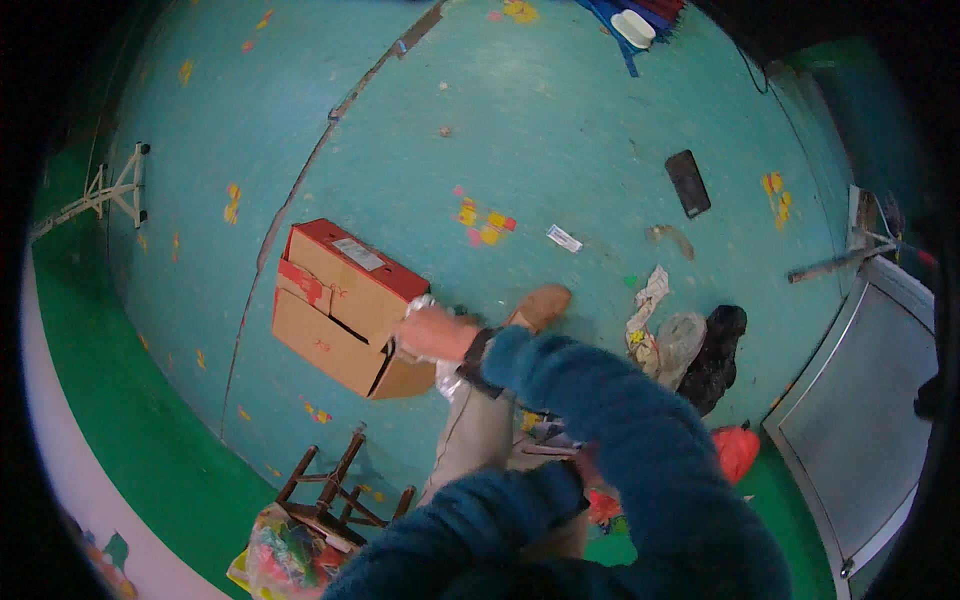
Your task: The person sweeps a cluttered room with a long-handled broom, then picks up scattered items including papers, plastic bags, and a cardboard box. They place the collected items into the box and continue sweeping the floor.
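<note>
My right hand (438, 335) reaches across to the left, beside the right end of a brown and red cardboard box (335, 325). Its fingers are curled around crinkled, shiny clear plastic (449, 380), which shows above and below the hand. The box rests on the floor, its brown flaps folded over with narrow gaps between them. My left hand (586, 466) is low in front of my body, and the right sleeve covers most of it, fingers included. Next to it lies something with blue and yellow patches (548, 430), too covered to name.
A dark wooden stool (335, 485) and a bag of colourful items (285, 555) are at lower left. Right of my shoe (543, 305) lie crumpled paper (648, 300), a clear bag (680, 340) and a black bag (715, 355). A black phone (687, 184) lies farther off, left of a metal-framed panel (860, 400).
</note>
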### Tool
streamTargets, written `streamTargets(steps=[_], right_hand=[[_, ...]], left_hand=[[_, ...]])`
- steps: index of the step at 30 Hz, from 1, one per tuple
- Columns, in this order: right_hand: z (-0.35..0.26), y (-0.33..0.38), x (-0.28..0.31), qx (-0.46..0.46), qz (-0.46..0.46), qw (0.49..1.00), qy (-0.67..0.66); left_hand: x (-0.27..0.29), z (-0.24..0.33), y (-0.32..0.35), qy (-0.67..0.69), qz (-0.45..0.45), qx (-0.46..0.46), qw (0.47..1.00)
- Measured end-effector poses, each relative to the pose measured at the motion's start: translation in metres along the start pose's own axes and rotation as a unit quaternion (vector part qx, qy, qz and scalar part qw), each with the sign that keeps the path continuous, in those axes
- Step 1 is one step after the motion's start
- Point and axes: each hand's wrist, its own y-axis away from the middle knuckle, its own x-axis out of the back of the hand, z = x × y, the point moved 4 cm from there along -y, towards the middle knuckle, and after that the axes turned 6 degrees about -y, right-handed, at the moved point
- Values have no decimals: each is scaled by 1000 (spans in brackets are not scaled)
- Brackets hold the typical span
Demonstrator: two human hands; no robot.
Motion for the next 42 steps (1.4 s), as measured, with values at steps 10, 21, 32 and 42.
streamTargets(steps=[10, 21, 32, 42], right_hand=[[67, 287, 271, -248, 307, 919, -24], [-200, 707, 89, -603, 603, 514, -91], [-377, 626, -75, -413, 774, 382, -292], [-485, 573, 45, -295, 797, 460, -258]], left_hand=[[-18, -16, 1, -250, -45, -52, 966], [-37, -9, 5, -66, -64, 34, 995], [-6, 86, 109, 131, -51, 110, 984], [26, 187, 174, 65, -10, 16, 998]])
